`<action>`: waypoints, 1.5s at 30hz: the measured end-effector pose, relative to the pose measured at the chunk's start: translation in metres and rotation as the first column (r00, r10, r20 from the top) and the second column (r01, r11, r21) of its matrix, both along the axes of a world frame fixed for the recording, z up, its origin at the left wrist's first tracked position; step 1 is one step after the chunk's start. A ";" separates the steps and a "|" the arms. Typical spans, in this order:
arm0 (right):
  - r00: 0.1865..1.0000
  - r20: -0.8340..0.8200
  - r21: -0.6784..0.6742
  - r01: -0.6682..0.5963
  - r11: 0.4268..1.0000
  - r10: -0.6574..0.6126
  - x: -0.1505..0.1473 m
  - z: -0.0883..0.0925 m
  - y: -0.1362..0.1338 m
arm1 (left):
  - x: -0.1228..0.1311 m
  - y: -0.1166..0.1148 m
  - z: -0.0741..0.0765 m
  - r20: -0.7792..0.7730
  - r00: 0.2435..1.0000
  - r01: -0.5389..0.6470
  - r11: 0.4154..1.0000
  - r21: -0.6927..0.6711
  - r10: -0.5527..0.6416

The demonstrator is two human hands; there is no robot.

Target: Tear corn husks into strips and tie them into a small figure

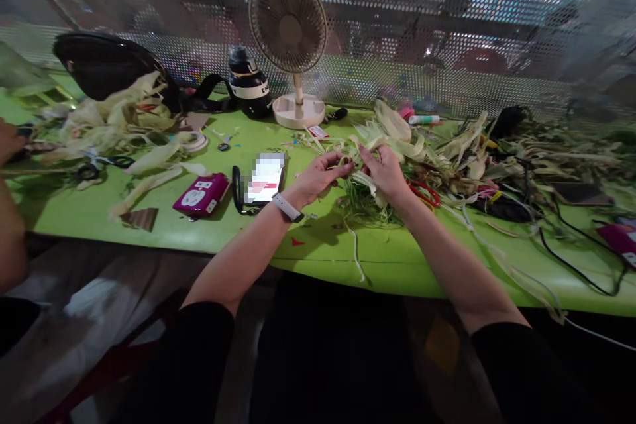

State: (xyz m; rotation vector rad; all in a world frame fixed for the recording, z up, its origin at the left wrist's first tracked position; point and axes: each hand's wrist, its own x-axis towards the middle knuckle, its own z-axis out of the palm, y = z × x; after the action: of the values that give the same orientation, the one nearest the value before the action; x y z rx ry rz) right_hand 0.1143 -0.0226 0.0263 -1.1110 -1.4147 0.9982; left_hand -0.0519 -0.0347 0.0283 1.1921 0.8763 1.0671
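My left hand [322, 179], with a pale watch band on its wrist, pinches a curled pale-green strip of corn husk [354, 144] over the table. From the other side my right hand [381, 171] has its thumb and fingers closed on the same husk work. Where the strips cross between my fingertips is partly hidden. Just below both hands lies a tangle of thin green shreds [370, 200], with a whitish strand [354, 248] trailing toward the table edge. Larger dried husks [392, 122] lie right behind my right hand.
On the green table [322, 265] stand a fan [288, 26] and a black bottle [248, 86]. Left of my hands lie a phone [265, 179], a purple pack [201, 195], scissors [94, 165] and husks [114, 116]. Cords [571, 238] run at right. Another person's arm [10, 225] is at far left.
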 end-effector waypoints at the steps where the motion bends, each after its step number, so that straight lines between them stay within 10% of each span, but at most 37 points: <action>1: 1.000 -0.008 -0.052 -0.021 0.998 0.020 0.001 0.000 0.001 | -0.001 0.001 0.001 -0.016 1.000 0.011 1.000 -0.001 -0.011; 8: 0.997 -0.078 -0.064 0.003 0.998 -0.008 0.020 0.003 0.017 | -0.016 0.011 0.001 0.091 0.995 0.050 0.998 -0.048 -0.045; 12: 0.977 -0.203 -0.289 0.003 0.957 -0.064 0.027 0.006 0.021 | -0.021 0.019 -0.001 0.194 0.981 0.051 0.985 -0.165 -0.018; 17: 0.961 -0.128 -0.485 -0.277 0.829 0.246 0.023 0.008 0.012 | -0.022 0.024 0.004 0.284 0.955 -0.019 0.975 -0.220 0.082; 25: 0.899 0.308 -0.114 -0.289 0.951 0.310 0.007 -0.008 0.003 | -0.020 0.023 0.004 0.333 0.941 -0.002 0.982 -0.186 0.065; 31: 0.973 0.128 -0.184 -0.169 0.968 0.194 0.007 -0.009 0.004 | -0.017 0.024 0.001 0.275 0.941 -0.175 0.979 -0.100 0.196; 39: 0.989 -0.101 0.297 0.134 0.946 -0.108 -0.004 -0.011 0.000 | -0.008 0.018 -0.004 0.105 0.954 -0.288 0.957 0.039 0.283; 45: 0.998 0.010 0.295 -0.063 0.953 0.063 -0.008 -0.002 -0.016 | 0.000 0.009 -0.008 0.105 0.971 -0.220 0.975 0.030 0.215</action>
State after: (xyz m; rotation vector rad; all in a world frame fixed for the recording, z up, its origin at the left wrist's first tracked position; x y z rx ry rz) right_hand 0.1065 -0.0381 0.0242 -0.8496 -1.5497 0.7977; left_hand -0.0524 -0.0260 0.0204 1.0831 0.9250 1.3170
